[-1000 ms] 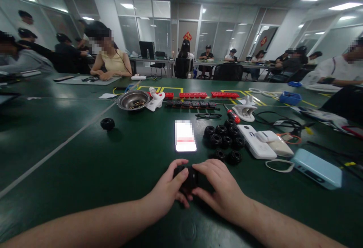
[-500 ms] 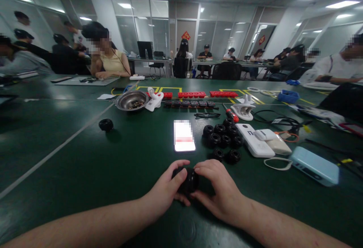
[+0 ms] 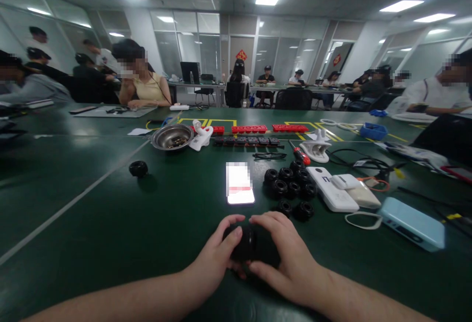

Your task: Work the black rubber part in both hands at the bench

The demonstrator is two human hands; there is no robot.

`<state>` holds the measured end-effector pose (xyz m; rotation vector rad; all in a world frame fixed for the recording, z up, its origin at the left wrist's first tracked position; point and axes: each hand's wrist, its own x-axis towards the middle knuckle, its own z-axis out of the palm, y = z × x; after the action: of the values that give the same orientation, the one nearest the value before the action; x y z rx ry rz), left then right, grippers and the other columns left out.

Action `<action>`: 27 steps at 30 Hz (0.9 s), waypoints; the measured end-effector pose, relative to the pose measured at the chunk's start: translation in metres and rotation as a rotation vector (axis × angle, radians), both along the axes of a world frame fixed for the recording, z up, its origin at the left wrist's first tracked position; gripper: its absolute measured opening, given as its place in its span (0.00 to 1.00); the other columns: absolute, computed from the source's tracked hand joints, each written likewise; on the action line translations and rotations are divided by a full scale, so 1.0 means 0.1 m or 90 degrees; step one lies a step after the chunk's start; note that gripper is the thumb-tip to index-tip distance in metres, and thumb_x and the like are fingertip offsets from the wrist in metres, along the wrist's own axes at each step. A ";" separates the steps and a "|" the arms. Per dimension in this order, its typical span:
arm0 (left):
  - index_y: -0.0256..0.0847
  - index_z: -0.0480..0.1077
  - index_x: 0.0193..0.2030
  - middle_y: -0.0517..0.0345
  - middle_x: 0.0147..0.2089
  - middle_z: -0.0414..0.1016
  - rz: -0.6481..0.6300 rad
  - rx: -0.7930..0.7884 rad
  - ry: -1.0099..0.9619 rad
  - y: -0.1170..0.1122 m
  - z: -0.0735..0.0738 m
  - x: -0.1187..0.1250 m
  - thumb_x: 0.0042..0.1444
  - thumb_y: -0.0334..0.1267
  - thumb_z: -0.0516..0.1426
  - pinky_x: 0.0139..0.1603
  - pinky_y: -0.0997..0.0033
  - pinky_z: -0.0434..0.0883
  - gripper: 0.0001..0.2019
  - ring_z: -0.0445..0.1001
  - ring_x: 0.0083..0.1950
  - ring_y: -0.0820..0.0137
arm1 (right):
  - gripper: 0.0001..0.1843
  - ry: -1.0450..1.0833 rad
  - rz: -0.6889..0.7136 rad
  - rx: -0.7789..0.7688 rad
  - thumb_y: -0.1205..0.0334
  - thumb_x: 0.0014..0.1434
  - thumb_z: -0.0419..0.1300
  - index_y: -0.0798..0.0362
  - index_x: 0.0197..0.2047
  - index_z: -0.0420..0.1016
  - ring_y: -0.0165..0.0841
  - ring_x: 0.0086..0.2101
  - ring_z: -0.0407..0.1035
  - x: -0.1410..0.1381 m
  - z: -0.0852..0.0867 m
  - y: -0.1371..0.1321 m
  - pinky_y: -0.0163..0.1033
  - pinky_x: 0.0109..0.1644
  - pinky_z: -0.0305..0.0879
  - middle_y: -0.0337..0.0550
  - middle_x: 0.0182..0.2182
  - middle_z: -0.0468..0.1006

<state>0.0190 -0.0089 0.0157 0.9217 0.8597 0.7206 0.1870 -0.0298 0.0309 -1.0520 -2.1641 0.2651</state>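
Observation:
In front of me, low in the middle of the head view, a black toy wheel (image 3: pixel 244 244) is between my two hands. My left hand (image 3: pixel 221 250) is closed around its left side, thumb on top and fingers curled beneath. Curved about its right side is my right hand (image 3: pixel 289 253), fingertips at the upper edge and thumb at the lower edge. The dark area inside the right palm is too dim to make out. Several similar black wheels (image 3: pixel 280 188) stand grouped just beyond my right hand. Another black wheel (image 3: pixel 138 168) lies alone to the left.
A lit phone (image 3: pixel 239 196) lies ahead of my hands. Farther back are a metal bowl (image 3: pixel 162 141) with small parts, red plates (image 3: pixel 249 129), a black part row (image 3: pixel 247 141) and a screwdriver (image 3: pixel 301 156). White power bank (image 3: pixel 332 191) and light blue box (image 3: pixel 413 221) sit right.
My right fingers have shifted slightly and spread wider around the wheel's right side. The left hand keeps its hold. The whole view has tilted up a little.

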 end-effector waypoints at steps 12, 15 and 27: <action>0.41 0.49 0.47 0.56 0.35 0.63 -0.014 0.020 0.002 -0.01 -0.04 0.00 0.44 0.50 0.55 0.22 0.71 0.67 0.27 0.69 0.25 0.72 | 0.23 -0.071 0.049 0.104 0.67 0.53 0.56 0.52 0.52 0.56 0.39 0.46 0.62 0.02 0.00 -0.01 0.52 0.53 0.54 0.47 0.46 0.70; 0.42 0.50 0.45 0.56 0.36 0.63 -0.013 0.028 -0.039 -0.01 -0.08 0.00 0.43 0.49 0.56 0.22 0.74 0.66 0.26 0.69 0.25 0.74 | 0.26 -0.050 -0.009 0.054 0.58 0.51 0.58 0.56 0.52 0.57 0.43 0.46 0.62 0.03 0.02 -0.01 0.52 0.51 0.58 0.51 0.44 0.70; 0.41 0.52 0.41 0.60 0.31 0.64 0.007 0.018 -0.045 0.00 -0.07 0.02 0.43 0.52 0.56 0.20 0.75 0.65 0.24 0.68 0.21 0.76 | 0.25 -0.073 0.019 0.065 0.62 0.50 0.58 0.53 0.51 0.55 0.42 0.47 0.62 0.00 0.00 -0.02 0.57 0.55 0.51 0.50 0.45 0.69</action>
<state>0.0207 -0.0085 0.0084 0.9118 0.7952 0.7713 0.1870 -0.0315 0.0308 -0.9989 -2.2715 0.1082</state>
